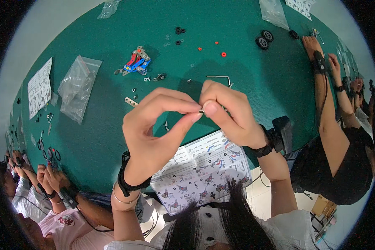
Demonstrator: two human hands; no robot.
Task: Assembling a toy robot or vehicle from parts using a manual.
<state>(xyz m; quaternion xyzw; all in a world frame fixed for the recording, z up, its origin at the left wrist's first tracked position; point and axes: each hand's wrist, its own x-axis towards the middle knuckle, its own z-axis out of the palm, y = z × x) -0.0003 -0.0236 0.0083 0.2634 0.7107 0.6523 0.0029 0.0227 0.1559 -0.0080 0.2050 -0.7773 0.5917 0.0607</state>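
Head view: both hands' fingers (194, 114) pinch 1 tiny metal part (201, 111); axis unclear.

tiny part (201, 111) mostly hidden between fingers (210, 108), instruction sheet (204, 171) partly covered by wrists and hair

Both forearms are rising from below; the left hand (154, 129) and right hand (229, 112) are meeting fingertip to fingertip, pinching closed, wrists bent inward.
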